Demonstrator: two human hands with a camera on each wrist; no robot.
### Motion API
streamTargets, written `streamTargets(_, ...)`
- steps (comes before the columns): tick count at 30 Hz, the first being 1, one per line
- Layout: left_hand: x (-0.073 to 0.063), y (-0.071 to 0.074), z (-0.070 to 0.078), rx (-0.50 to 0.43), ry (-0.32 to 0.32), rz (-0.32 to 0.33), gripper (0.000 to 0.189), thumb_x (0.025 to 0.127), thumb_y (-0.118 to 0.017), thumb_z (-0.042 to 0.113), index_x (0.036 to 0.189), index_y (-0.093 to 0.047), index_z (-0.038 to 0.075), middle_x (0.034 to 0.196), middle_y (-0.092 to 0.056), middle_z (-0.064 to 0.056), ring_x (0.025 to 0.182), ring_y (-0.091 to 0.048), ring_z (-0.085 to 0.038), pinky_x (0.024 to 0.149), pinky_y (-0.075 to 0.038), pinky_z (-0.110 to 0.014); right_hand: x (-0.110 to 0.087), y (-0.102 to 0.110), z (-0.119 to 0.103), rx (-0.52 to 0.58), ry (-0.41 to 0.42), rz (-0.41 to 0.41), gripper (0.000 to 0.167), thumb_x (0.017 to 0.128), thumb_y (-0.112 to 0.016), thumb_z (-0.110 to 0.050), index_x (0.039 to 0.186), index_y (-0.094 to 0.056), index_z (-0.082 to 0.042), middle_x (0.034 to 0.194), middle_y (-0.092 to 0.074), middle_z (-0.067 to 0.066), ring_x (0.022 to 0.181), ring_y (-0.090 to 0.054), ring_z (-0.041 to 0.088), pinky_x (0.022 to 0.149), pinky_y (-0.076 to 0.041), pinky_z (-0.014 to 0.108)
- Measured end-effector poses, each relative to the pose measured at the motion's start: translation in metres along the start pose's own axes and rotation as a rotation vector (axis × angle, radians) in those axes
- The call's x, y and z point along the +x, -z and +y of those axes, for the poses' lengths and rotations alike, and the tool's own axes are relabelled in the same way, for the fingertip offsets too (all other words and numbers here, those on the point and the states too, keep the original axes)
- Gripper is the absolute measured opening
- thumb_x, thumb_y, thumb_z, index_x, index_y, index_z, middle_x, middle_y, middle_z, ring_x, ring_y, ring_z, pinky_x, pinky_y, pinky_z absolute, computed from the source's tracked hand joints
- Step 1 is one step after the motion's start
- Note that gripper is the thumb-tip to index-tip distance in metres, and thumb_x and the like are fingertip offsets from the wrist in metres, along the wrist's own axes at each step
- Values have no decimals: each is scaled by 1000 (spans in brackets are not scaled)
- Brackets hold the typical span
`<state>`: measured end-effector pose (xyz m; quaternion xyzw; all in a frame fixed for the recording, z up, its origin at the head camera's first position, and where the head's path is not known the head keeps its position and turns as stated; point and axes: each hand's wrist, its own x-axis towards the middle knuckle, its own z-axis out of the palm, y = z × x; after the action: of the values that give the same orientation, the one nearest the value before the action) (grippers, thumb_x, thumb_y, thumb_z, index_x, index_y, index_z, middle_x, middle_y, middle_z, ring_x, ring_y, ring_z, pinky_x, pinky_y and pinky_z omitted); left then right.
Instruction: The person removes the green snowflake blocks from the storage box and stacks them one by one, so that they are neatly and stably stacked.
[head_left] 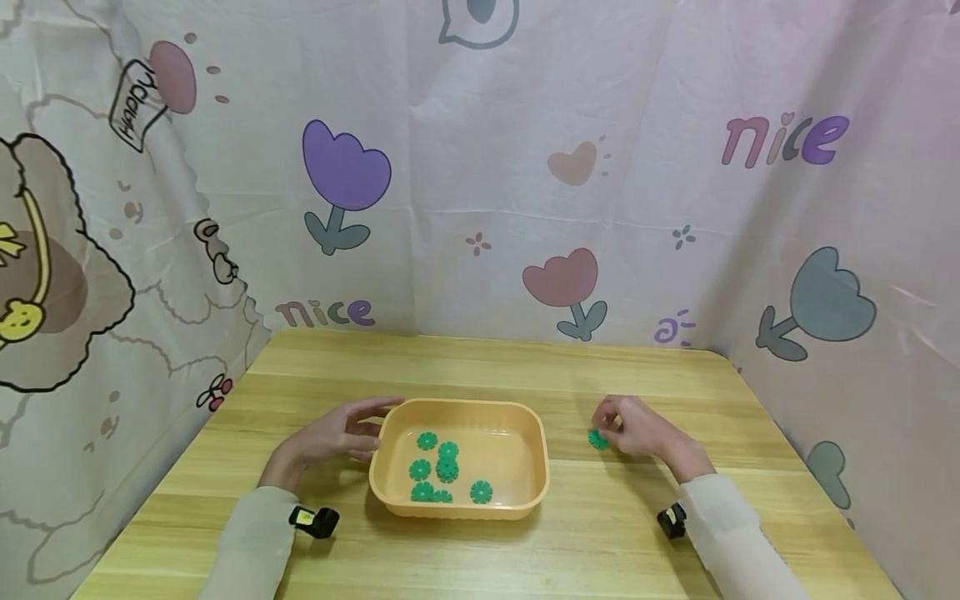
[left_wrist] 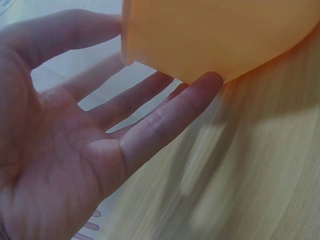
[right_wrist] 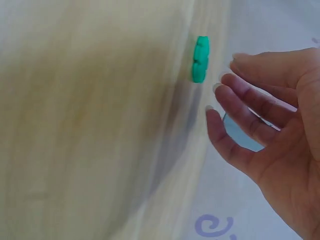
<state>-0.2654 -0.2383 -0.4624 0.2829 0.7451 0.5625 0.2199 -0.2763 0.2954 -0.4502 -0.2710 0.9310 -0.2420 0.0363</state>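
A yellow plastic basin [head_left: 534, 467] stands on the table with several green notched discs [head_left: 482, 492] lying in it. At its left side is my left hand [head_left: 345, 435]; the fingertips touch the basin wall [left_wrist: 215, 35] and the fingers are mostly straight. Off to the right of the basin, a single green disc [right_wrist: 200, 59] lies flat on the table. Close above this disc hovers my right hand [right_wrist: 280, 110], its fingers loosely bent and a small gap between the fingertips and the disc. Nothing shows between those fingers.
The wooden table [head_left: 480, 558] reaches back to a printed cloth [head_left: 465, 167] that hangs behind it and on both sides. Black wrist cameras [head_left: 315, 522] are strapped on both forearms.
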Motion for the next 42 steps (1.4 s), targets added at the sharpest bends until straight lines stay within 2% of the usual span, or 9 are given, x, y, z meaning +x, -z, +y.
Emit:
streamTargets(6,0,0,-1,12,0,2,74,96,-66,9,161,-30,3,156,-36,-38,131,-55,-54,89,-64,-42,-3,-5,5,8,13,-38,21,84,-79,1,104,-75,-2,98,-68,5,85,-61,16,73,-57,27)
streamTargets(10,0,0,-1,10,-3,0,74,96,-65,9,161,-30,3,156,-36,-37,132,-54,-54,89,-64,-42,-3,-6,7,9,28,-44,20,82,-81,1,101,-76,-5,98,-67,4,85,-60,14,74,-57,26)
streamTargets(21,1,0,-1,6,-19,1,74,96,-66,8,160,-30,1,155,-37,-38,131,-54,-55,89,-64,-42,-3,-7,10,-7,59,-33,14,83,-82,-1,94,-77,-7,99,-68,5,85,-60,13,75,-58,26)
streamTargets(30,2,1,-3,-7,-28,-5,73,96,-64,6,160,-30,0,155,-36,-39,131,-53,-55,89,-64,-42,-4,-7,10,-33,38,-14,13,83,-83,-4,93,-76,-9,100,-69,3,89,-64,13,78,-60,27)
streamTargets(36,2,1,-3,-17,-20,-7,73,96,-64,6,160,-30,0,155,-36,-38,131,-54,-53,90,-64,-42,0,0,-3,24,-18,5,20,85,-81,-6,104,-74,-3,105,-71,8,95,-65,20,79,-62,33)
streamTargets(42,1,1,-2,-13,-18,-6,73,96,-64,6,160,-29,1,155,-36,-38,131,-55,-52,90,-64,-43,9,11,-35,91,84,27,26,85,-79,-4,110,-73,2,108,-73,19,95,-68,31,81,-65,41)
